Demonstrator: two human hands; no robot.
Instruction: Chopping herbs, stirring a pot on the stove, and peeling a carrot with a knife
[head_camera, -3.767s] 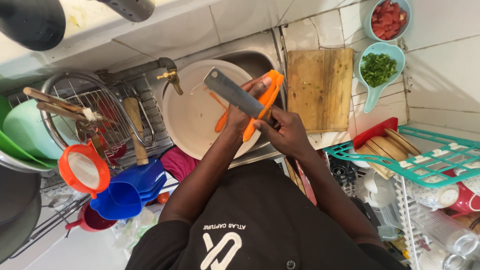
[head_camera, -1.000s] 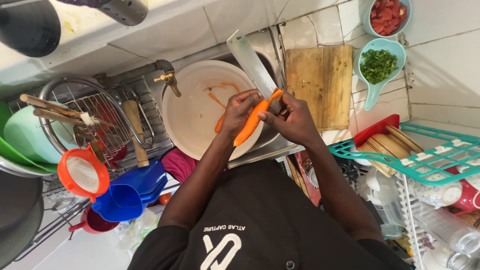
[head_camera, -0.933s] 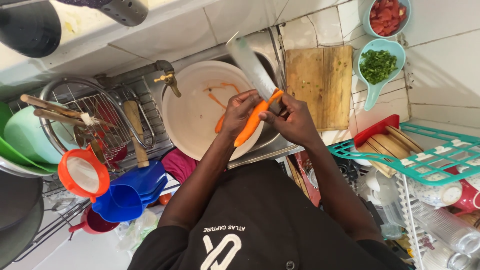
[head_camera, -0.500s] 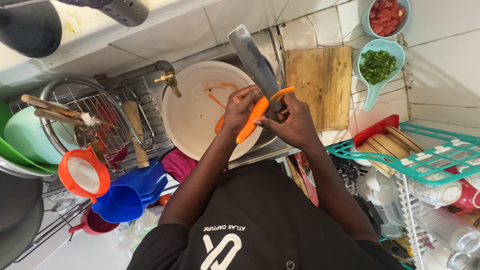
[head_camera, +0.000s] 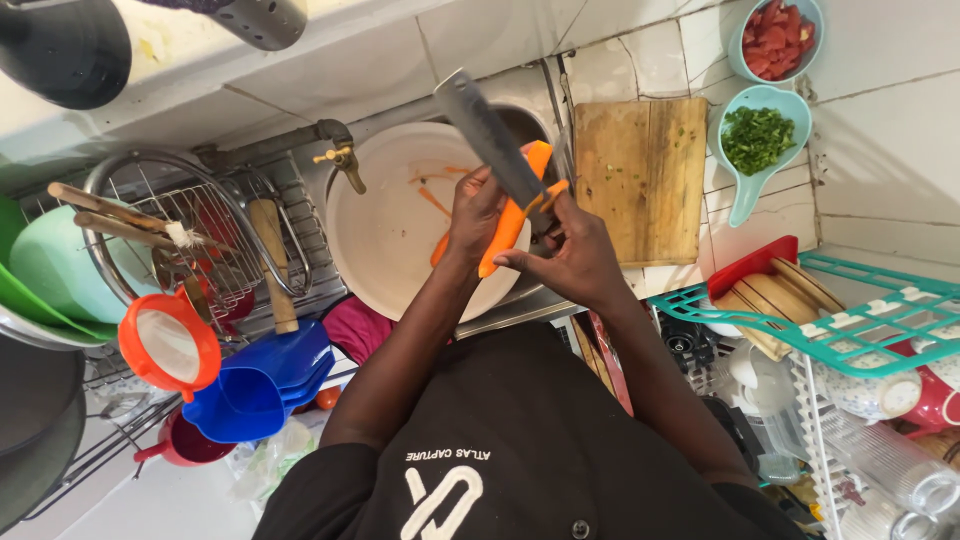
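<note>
My left hand (head_camera: 474, 212) grips an orange carrot (head_camera: 512, 216) and holds it over a large white basin (head_camera: 385, 240) in the sink. My right hand (head_camera: 572, 252) holds a big knife (head_camera: 488, 136) whose grey blade lies across the carrot and points up and to the left. Thin orange peel strips (head_camera: 430, 196) lie inside the basin. A wooden cutting board (head_camera: 642, 176) lies just right of the hands.
A brass tap (head_camera: 342, 158) hangs over the basin. Bowls of chopped greens (head_camera: 756, 140) and chopped tomato (head_camera: 776, 38) sit at the right. A wire dish rack (head_camera: 190, 240) with wooden utensils, an orange strainer (head_camera: 168, 342) and blue scoops (head_camera: 258, 386) stand left; a teal rack (head_camera: 850, 320) stands right.
The knife blade has swung from lying over the carrot to pointing up and left and has slid along the carrot. More orange peel strips lie in the basin.
</note>
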